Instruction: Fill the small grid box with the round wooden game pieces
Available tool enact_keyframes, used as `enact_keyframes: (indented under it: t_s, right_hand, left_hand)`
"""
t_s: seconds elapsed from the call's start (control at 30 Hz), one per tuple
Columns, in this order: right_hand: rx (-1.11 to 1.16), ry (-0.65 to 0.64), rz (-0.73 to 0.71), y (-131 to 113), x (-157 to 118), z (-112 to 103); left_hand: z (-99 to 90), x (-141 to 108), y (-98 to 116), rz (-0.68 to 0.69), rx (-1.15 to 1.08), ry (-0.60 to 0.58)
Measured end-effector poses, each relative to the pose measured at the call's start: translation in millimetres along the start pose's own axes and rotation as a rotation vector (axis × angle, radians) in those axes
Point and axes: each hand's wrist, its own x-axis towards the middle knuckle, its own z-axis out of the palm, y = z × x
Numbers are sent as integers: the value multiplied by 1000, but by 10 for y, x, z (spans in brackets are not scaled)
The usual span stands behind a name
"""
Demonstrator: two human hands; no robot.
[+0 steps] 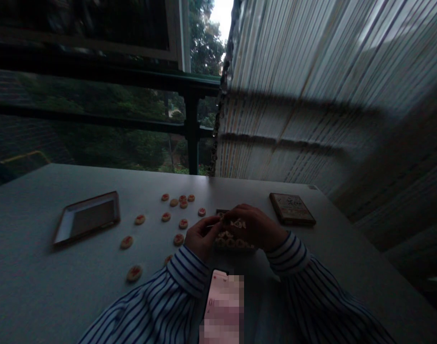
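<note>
My left hand [203, 237] is at the left side of a small box [236, 248] of round pieces, its thumb and fingers pinched together. Over the box curves my right hand [256, 227], its bent fingers meeting the left fingertips. Whatever lies between the fingertips is too dark and hidden to make out. Pale round pieces [229, 242] sit in rows inside the box, partly covered by my hands. Several round Chinese chess pieces with red markings [178, 239] lie spread on the table to the left, and one piece [202, 211] is just beyond my left hand.
An open, shallow tray-like lid [112, 220] rests on the white table [82, 286] at the left. To the right lies a flat box with a patterned top [293, 209]. A lit phone [221, 296] is between my forearms. Behind stand a dark railing [192, 129] and a string curtain [275, 119].
</note>
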Motion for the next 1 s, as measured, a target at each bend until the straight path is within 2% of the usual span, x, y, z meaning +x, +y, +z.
enact_keyframes:
  t_s: [0.3,0.43,1.0]
  right_hand:
    - [-124,37,121,195,-43,-170]
    - [-165,30,163,301,-72,-189]
    - [-278,-62,261,471,-112,-146]
  left_hand:
    - [-61,-39,-77,258,454,3]
    - [-66,-48,-93,373,576,26]
    - [-94,-3,-244,465,699,-37]
